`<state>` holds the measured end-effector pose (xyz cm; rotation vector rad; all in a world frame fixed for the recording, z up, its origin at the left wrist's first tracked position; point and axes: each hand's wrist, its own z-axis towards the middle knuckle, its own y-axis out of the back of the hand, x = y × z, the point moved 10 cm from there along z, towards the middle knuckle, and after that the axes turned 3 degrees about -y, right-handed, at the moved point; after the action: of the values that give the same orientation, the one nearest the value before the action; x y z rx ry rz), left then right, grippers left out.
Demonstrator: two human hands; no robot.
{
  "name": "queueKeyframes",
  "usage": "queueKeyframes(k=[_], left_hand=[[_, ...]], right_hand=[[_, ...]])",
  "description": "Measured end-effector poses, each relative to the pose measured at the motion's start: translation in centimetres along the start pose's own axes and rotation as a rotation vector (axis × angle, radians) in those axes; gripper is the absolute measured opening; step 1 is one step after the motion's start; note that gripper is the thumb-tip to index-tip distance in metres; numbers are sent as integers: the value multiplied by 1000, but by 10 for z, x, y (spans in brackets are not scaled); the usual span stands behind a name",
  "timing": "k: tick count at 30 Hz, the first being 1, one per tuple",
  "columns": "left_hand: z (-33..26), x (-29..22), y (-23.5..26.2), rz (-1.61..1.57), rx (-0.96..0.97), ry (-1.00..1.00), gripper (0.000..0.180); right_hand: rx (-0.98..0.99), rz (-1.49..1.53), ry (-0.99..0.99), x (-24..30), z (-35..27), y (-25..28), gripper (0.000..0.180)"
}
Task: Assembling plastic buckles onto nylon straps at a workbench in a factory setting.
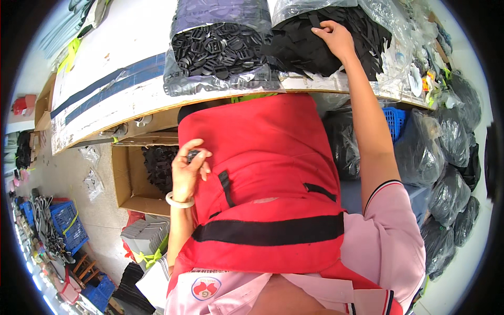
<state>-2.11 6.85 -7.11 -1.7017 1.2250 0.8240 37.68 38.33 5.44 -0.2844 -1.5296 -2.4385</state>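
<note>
My left hand is held over my lap with its fingers curled round a small black piece, which looks like a plastic buckle. My right hand reaches out to a clear plastic bag full of short black webbing strips. Its thumb and fingertips pinch one black webbing strip at the top of the pile. To the left of that bag, another open plastic bag holds a heap of black plastic buckles.
Both bags stand on a white worktable with a worn front edge. Below it, a cardboard box with black pieces stands at my left. Filled dark plastic bags and a blue basket crowd my right. A red apron covers my lap.
</note>
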Motion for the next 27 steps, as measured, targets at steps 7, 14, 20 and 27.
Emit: queueKeyframes(k=[7, 14, 20, 27], left_hand=[[3, -8, -41, -189, 129, -55, 33], [14, -7, -54, 54, 106, -14, 26], [19, 0, -73, -430, 89, 167, 22], [11, 8, -89, -603, 208, 201, 20]], right_hand=[[-234, 791, 88, 15, 11, 23, 12], [-371, 964, 104, 86, -26, 130, 6], [785, 847, 385, 226, -204, 18, 28], [918, 1022, 192, 225, -249, -15, 19]])
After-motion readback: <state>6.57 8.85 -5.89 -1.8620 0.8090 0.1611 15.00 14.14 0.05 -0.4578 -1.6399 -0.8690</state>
